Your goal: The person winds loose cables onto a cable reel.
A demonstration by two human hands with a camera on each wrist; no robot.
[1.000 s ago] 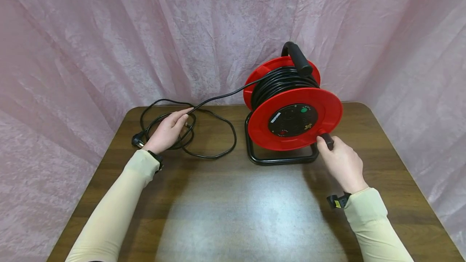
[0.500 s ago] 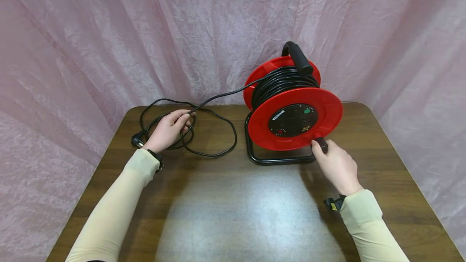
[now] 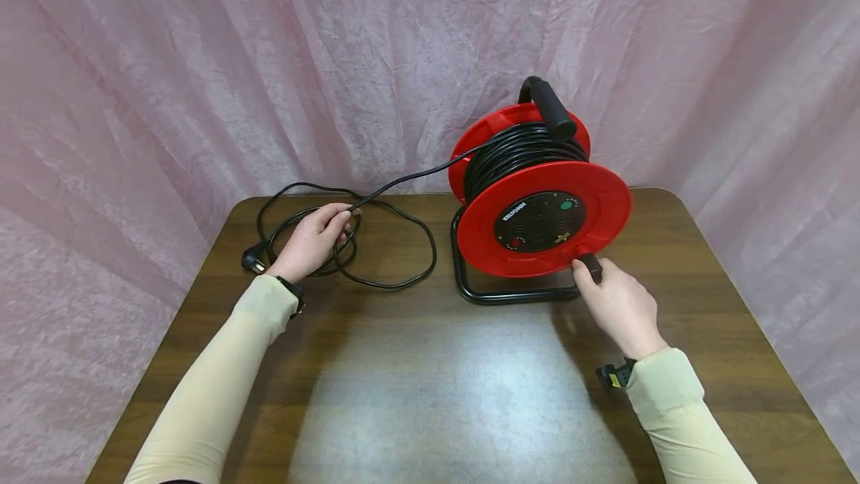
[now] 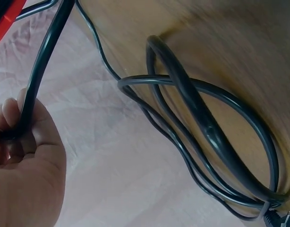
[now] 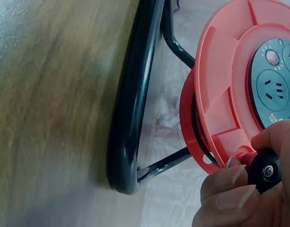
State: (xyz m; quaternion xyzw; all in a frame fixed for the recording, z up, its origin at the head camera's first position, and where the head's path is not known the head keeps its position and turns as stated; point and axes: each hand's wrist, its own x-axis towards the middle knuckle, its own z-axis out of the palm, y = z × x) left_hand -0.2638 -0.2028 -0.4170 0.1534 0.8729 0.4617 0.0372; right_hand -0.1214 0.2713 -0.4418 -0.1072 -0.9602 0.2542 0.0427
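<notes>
A red cable reel [image 3: 537, 178] is found standing right of centre toward the back of the wooden table [image 3: 403, 334], carried on a black tubular frame [image 3: 517, 297]. Its dark crank knob [image 3: 591, 267] is gripped by the right hand [image 3: 621, 308], the fingers and thumb closed round it. The black cord [image 3: 416, 175] is pinched between the thumb and curled fingers of the left hand [image 3: 310, 240], from which it is led up to the drum; loose loops are left lying on the table, with the plug [image 3: 254, 258] near the left wrist. The step in hand is judged to be the cranking of the reel while the cord is guided; whether it is being wound in or paid out cannot be told. For the next move, a steady turn of the knob and a light, even hold on the cord are judged to be needed. "KELTONN" is read in white on the black socket panel [image 3: 540, 222]; the marks around its green and red buttons are too small to be read
</notes>
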